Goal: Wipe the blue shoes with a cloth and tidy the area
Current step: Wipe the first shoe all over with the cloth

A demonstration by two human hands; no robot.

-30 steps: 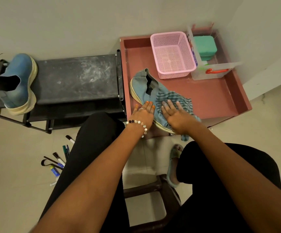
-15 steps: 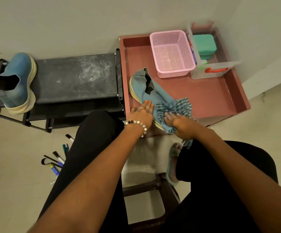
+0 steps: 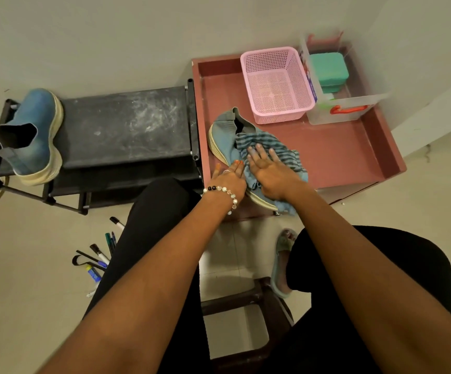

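— Right hand (image 3: 268,171)?
— Flat, fingers straight and spread, pressing the striped cloth (image 3: 275,151) onto the blue shoe (image 3: 228,141). Nothing gripped, only pushed.
— Left hand (image 3: 229,179)?
— Touching the right one at its nine o'clock, fingers straight too, steadying the toe end of the same shoe. Whether the thumb hooks the sole: cannot tell.
— Shoe's long axis?
— From five o'clock, toe under both palms near the front rim of the reddish tray (image 3: 354,155), out to eleven o'clock, heel collar bare beyond the fingertips.
— So the next stroke?
— Probably toward eleven o'clock, along that axis, right hand leading since already on the cloth.
— Other blue shoe (image 3: 34,136)?
— Well apart at nine o'clock, on the black rack (image 3: 127,125), nearer the left hand. Unwiped or not, cannot judge.
— Further out?
— Pink basket (image 3: 275,85) at one o'clock; markers (image 3: 100,252) loose on the floor at seven o'clock, likely tidying yet to do.
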